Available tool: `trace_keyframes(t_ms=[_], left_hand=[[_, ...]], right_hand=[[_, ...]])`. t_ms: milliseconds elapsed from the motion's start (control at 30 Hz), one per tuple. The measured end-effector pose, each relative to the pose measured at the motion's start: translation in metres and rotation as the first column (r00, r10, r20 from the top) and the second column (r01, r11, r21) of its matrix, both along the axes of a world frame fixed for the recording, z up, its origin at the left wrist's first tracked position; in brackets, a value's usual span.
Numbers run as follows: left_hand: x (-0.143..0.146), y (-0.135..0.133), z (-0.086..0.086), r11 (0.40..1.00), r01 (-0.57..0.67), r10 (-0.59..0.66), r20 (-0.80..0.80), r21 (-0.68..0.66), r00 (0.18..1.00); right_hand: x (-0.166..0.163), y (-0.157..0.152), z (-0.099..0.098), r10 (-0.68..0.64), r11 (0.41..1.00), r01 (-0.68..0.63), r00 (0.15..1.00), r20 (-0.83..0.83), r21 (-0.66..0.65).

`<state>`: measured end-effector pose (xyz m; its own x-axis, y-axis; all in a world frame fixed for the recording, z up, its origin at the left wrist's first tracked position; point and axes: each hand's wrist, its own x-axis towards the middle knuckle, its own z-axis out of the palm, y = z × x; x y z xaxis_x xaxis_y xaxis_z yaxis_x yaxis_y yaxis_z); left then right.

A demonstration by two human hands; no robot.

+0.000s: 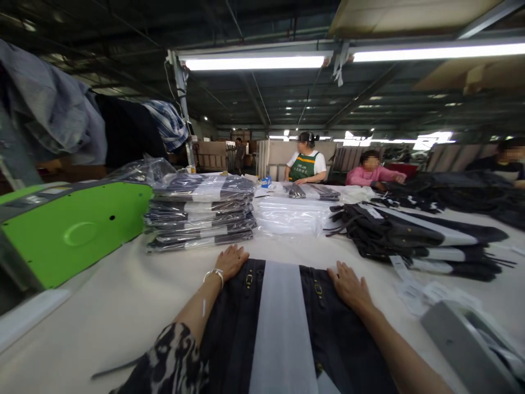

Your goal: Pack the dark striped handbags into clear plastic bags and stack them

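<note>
A folded black garment lies flat on the pale tabletop before me. Down its middle runs a white strip, and small metal buckles show on either side of it. My left hand rests on the garment's far left corner, fingers stretched out and lying flat. At the far right corner lies my right hand, its fingers extended and slightly apart. Neither hand is wrapped round anything. Just beyond my left hand stands a stack of bagged folded garments.
A green machine stands at the left. Clear plastic bags lie beyond the garment. More dark garments are piled at the right, above white tags and a grey device. Co-workers are across the table.
</note>
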<state>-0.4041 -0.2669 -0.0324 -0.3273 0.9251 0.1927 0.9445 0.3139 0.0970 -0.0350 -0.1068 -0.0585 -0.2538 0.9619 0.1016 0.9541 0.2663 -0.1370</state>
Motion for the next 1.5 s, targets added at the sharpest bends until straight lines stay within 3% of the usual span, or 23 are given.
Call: trace_keyframes(t_ms=[100,167,267,367,433,500,567,667,733,767,833,900,933,1000,1067,1167,1233,1400,1500], left_hand=[[0.012,-0.022,0.025,0.993,-0.101,0.101,0.001,0.056,0.995],[0.024,-0.04,0.044,0.991,-0.088,0.088,-0.005,0.099,0.996],[0.049,-0.063,0.069,0.988,0.06,-0.059,-0.008,0.145,0.998],[0.091,-0.087,0.085,0.909,0.343,-0.368,0.067,0.237,0.927],[0.13,-0.108,0.089,0.83,0.488,-0.537,0.151,0.27,0.83],[0.171,-0.129,0.088,0.772,0.584,-0.634,0.243,0.252,0.734],[0.209,-0.143,0.081,0.717,0.656,-0.695,0.302,0.234,0.652],[0.249,-0.149,0.066,0.656,0.732,-0.752,0.253,0.187,0.609],[0.265,-0.146,0.055,0.62,0.778,-0.779,0.201,0.102,0.595],[0.27,-0.144,0.051,0.604,0.796,-0.788,0.189,0.05,0.586],[0.276,-0.138,0.047,0.596,0.802,-0.783,0.185,-0.047,0.594],[0.278,-0.133,0.048,0.623,0.775,-0.754,0.181,-0.107,0.631],[0.278,-0.131,0.05,0.637,0.761,-0.74,0.175,-0.126,0.649],[0.279,-0.127,0.055,0.651,0.744,-0.726,0.164,-0.151,0.668],[0.28,-0.123,0.059,0.65,0.74,-0.721,0.164,-0.173,0.673],[0.28,-0.117,0.06,0.649,0.733,-0.707,0.192,-0.206,0.68],[0.277,-0.112,0.057,0.654,0.723,-0.688,0.221,-0.223,0.691],[0.261,-0.097,0.052,0.688,0.684,-0.626,0.279,-0.242,0.728],[0.253,-0.092,0.055,0.716,0.654,-0.596,0.275,-0.244,0.755]], right_hand=[[0.022,-0.025,0.038,-0.066,0.998,0.065,0.997,-0.035,-0.01],[0.051,-0.054,0.071,-0.012,0.998,0.016,0.997,-0.074,0.057],[0.102,-0.11,0.114,0.148,0.988,-0.139,0.968,-0.201,0.062],[0.148,-0.184,0.134,0.156,0.945,-0.253,0.905,-0.396,-0.208],[0.173,-0.236,0.128,0.123,0.856,-0.335,0.871,-0.475,-0.394],[0.193,-0.281,0.106,0.085,0.775,-0.366,0.868,-0.489,-0.515],[0.205,-0.313,0.076,0.015,0.75,-0.307,0.894,-0.449,-0.586],[0.209,-0.343,0.03,-0.113,0.718,-0.204,0.909,-0.401,-0.665],[0.202,-0.357,0.004,-0.247,0.635,-0.246,0.833,-0.494,-0.732],[0.198,-0.363,-0.008,-0.339,0.586,-0.302,0.751,-0.567,-0.751],[0.19,-0.371,-0.025,-0.525,0.525,-0.416,0.529,-0.667,-0.742],[0.188,-0.372,-0.031,-0.612,0.527,-0.458,0.38,-0.694,-0.716],[0.191,-0.369,-0.029,-0.614,0.539,-0.45,0.369,-0.698,-0.712],[0.202,-0.355,-0.015,-0.57,0.588,-0.389,0.423,-0.704,-0.709],[0.216,-0.333,0.009,-0.519,0.683,-0.287,0.456,-0.723,-0.672],[0.226,-0.295,0.051,-0.435,0.836,-0.158,0.392,-0.811,-0.525],[0.219,-0.274,0.072,-0.369,0.895,-0.132,0.318,-0.873,-0.426],[0.159,-0.242,0.099,-0.261,0.93,-0.245,0.091,-0.961,-0.276],[0.121,-0.234,0.103,-0.191,0.889,-0.408,0.076,-0.979,-0.206]])
